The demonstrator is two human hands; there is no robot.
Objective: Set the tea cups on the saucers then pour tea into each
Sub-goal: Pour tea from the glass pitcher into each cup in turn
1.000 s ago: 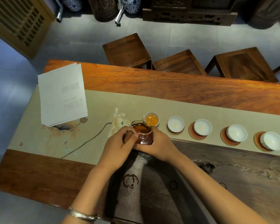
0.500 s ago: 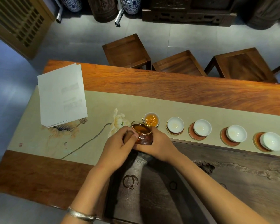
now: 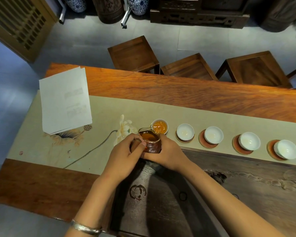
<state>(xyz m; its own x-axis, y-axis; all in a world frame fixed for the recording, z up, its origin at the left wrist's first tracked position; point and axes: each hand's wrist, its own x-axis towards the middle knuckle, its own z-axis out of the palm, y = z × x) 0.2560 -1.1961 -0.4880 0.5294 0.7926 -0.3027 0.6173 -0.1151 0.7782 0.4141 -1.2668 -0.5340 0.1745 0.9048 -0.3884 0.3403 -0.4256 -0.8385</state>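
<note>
Only the head view here, looking down over the person's arms at a long wooden table [image 3: 195,100] with a pale runner [image 3: 143,110] down the middle. Both hands are wrapped around a small glass pitcher [image 3: 149,140] of dark tea: the left hand [image 3: 125,156] has its fingers curled round what looks like the handle side with the thumb over the top, and the right hand [image 3: 167,153] cups the body from the other side, fingers closed against the glass (I'd guess that's to steady it, since the spout is thin and the target is tiny). The pitcher is tipped away from the person, its spout right over the first cup [image 3: 159,126], which sits on its saucer and already holds a good amount of amber tea. The other four cups sit in a row to the right, each on its own saucer: second cup [image 3: 185,132], third cup [image 3: 213,135], fourth cup [image 3: 249,141], fifth cup [image 3: 286,149], all looking empty and white inside. So the setting-out part seems done and pouring has only started at the left end. A stack of papers [image 3: 65,100] sits on the far left, well apart from the cups. The dark tea tray [image 3: 246,185] is right under the forearms, handy for drips.
</note>
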